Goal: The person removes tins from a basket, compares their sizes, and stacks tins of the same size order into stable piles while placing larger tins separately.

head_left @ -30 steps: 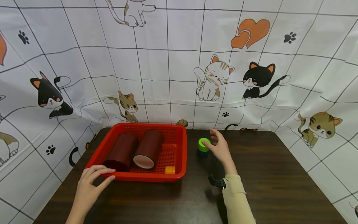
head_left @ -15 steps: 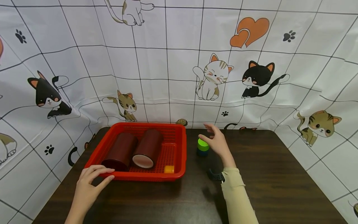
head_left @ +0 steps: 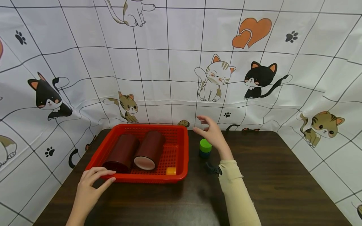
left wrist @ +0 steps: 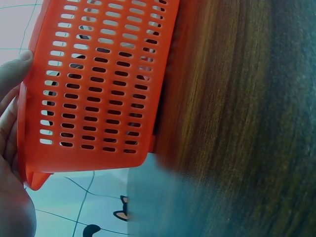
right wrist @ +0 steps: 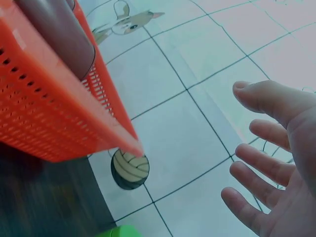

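Note:
At the near left corner of the red plastic basket point(head_left: 185, 157), my left hand point(head_left: 90, 185) pinches the rim between thumb and fingers. In the left wrist view the thumb point(left wrist: 15, 71) lies against the outside of the rim. Two dark maroon cylinders point(head_left: 150, 147), one with a pale round end, lie side by side in the basket. A small yellow cylinder point(head_left: 171, 171) sits in its near right corner. Right of the basket, a bright green round piece point(head_left: 205, 145) stands on a dark blue one point(head_left: 205, 153). Above and behind them my right hand point(head_left: 214, 135) hovers, fingers spread, holding nothing.
Everything stands on a dark wood-grain table point(head_left: 271, 175). A white wall covering point(head_left: 181, 69) with cat drawings encloses the back and sides. A black watch-like band point(head_left: 214, 169) is at my right wrist.
My right hand has risen and moved to the left, away from the green piece, which stays on the blue one. The left hand keeps its hold on the basket rim.

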`<state>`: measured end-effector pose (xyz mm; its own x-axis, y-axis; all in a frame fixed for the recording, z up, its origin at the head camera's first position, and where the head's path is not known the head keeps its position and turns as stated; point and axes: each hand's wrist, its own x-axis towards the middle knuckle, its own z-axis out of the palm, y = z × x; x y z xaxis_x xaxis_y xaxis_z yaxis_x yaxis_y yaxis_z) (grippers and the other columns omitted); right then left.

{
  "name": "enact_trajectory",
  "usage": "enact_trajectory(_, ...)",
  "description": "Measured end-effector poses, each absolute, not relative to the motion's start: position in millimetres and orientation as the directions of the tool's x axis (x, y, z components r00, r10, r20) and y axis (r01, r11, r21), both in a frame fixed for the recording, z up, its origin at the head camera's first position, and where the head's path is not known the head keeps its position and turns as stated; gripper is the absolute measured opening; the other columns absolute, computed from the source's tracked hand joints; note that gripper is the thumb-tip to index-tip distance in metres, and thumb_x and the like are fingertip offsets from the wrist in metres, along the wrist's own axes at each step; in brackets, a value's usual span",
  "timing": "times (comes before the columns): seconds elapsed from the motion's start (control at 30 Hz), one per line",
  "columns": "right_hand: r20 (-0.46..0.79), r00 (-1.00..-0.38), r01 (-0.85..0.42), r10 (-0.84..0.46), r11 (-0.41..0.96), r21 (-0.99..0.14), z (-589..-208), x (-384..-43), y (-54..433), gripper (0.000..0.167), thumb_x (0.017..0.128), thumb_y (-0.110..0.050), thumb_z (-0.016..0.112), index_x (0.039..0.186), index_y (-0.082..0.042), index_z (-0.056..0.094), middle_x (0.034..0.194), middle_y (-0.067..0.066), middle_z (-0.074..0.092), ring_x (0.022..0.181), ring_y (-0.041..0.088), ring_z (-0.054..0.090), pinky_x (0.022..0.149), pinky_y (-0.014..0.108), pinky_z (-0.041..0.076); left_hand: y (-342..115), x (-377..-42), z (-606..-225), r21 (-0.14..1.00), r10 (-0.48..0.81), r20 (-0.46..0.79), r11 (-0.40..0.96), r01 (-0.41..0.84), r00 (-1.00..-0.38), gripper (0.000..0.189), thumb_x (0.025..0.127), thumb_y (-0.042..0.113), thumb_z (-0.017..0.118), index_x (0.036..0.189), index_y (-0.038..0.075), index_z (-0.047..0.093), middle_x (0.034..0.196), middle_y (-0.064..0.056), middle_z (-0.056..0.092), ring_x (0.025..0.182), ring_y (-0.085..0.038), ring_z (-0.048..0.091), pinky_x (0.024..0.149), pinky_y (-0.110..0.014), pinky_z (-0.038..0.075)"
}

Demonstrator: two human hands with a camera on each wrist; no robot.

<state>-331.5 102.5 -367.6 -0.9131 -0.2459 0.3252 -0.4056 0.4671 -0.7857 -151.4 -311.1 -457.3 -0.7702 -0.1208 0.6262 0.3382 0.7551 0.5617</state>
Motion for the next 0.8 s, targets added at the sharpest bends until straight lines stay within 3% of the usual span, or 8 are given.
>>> enact_trajectory(0.43,0.350,-0.856,-0.505,-0.380,0.471,-0.724,-353.7,-337.4,75.7,0.061,0.091,-0.026,0.072,0.145,-0.014,0.047,0.142,0.010,0.053,0.127,0.031,0.053,0.103,0.051,0.047,-311.0,-151.5,-458.8,0.560,-0.128,0.628,0.759,0.331,-0.768,0.037,0.068,0.003,0.088,0.095,0.027,0.078,0.098,0.008,0.064,0.101,0.006,0.039,0.084,-0.024,0.031)
enact_trajectory(0.8,0.289,-0.765,-0.609,-0.576,0.498,-0.618,-331.2,-335.9,42.8,0.062,0.090,-0.027,0.073,0.144,-0.012,0.047,0.142,0.007,0.054,0.125,0.026,0.055,0.106,0.043,0.047,-311.0,-150.8,-457.8,0.561,-0.133,0.622,0.764,0.320,-0.771,0.036,0.068,0.004,0.088,0.094,0.027,0.078,0.098,0.006,0.064,0.101,0.006,0.038,0.084,-0.023,0.032)
